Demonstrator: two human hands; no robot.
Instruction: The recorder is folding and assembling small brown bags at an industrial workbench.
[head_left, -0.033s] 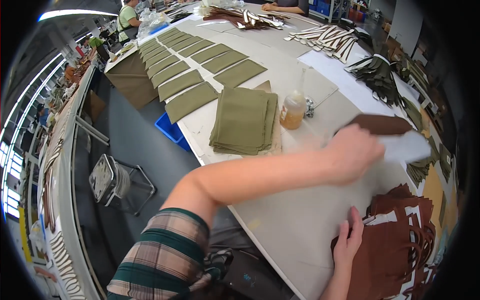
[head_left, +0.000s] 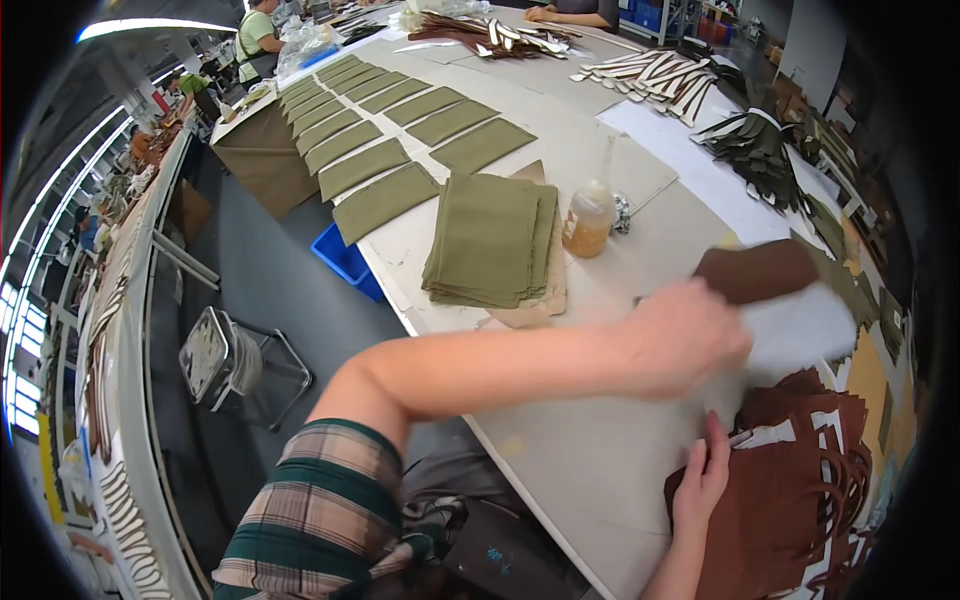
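My left arm, in a plaid sleeve, reaches across the table to the right. At its end my left hand (head_left: 690,340) is closed and blurred, and what its fingers hold is hidden. Just beyond it lies a dark brown flat piece (head_left: 757,271), with a white sheet (head_left: 800,328) on its near side. My right hand (head_left: 701,482) rests with fingers stretched out at the left edge of a pile of reddish-brown pieces with loop handles (head_left: 745,520). Left of the closed hand stand a bottle of amber liquid (head_left: 588,222) and a stack of olive fabric pieces (head_left: 488,240).
Olive folded panels (head_left: 385,203) lie in rows on the table (head_left: 560,480). Dark strips (head_left: 752,160) and white-and-brown strips (head_left: 655,80) lie at the far right. A blue bin (head_left: 345,262) and a metal stool (head_left: 245,355) stand left of the table. Other people work farther off.
My left hand has moved slightly left and toward me, uncovering more of the dark brown piece. My right hand stays nearly in place.
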